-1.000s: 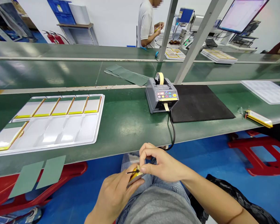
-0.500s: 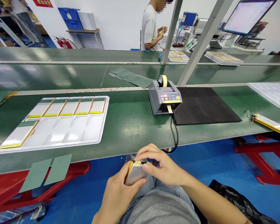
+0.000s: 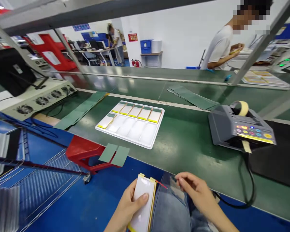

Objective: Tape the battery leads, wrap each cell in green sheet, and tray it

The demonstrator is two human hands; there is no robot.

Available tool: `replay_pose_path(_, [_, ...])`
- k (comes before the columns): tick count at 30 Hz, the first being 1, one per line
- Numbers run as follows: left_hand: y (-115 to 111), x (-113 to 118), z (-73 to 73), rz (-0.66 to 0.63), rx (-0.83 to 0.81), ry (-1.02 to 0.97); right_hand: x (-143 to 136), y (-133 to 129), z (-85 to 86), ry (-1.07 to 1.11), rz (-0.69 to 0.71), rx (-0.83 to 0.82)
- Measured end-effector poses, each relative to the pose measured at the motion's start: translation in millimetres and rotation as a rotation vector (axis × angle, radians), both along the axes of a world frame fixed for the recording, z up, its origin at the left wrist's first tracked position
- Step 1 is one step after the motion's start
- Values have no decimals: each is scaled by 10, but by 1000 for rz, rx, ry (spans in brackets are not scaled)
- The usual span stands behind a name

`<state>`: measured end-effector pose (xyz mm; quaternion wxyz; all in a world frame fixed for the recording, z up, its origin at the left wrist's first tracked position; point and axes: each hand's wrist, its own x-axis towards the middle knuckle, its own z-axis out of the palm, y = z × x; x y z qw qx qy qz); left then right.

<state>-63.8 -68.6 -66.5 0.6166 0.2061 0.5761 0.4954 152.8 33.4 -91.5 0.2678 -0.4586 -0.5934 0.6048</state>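
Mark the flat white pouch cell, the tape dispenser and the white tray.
pouch cell (image 3: 142, 206), head view, on its white face above the left hand's thumb.
tape dispenser (image 3: 226, 127), head view, on its grey body.
white tray (image 3: 145, 137), head view, on a bare compartment.

White tray (image 3: 148, 141) and grey tape dispenser (image 3: 228, 129) on green bench (image 3: 188, 145)

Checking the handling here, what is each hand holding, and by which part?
Left hand holds the flat white pouch cell by its long sides; right hand holds nothing.

Glossy silvery foil pouch cell (image 3: 142, 206); glossy white plastic tray (image 3: 135, 130).
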Motion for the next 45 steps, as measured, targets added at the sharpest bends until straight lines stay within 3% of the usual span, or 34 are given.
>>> replay_pose_path(4, [-226,-382,-183,84,-197,-17,-542,-141,-176,23,227,-109])
replay_pose_path(8, [-196,-733,-294,83,-210,78,-1077,-226,-439,176,383,-452])
replay_pose_path(11, [-62,-944,-325,74,-173,129,-1462,-213,-539,316,354,-551])
replay_pose_path(16, [112,-1193,-345,59,-142,177,-1897,-121,-507,492,219,-589])
replay_pose_path(24, [179,-1335,-362,43,-146,179,-2044,-115,-503,545,112,-624])
replay_pose_path(35, [208,-1422,-276,-6,-154,192,-2161,-108,-433,494,26,-649])
replay_pose_path(45, [281,-1409,-336,-22,-182,293,-2305,-106,-435,318,-86,-525])
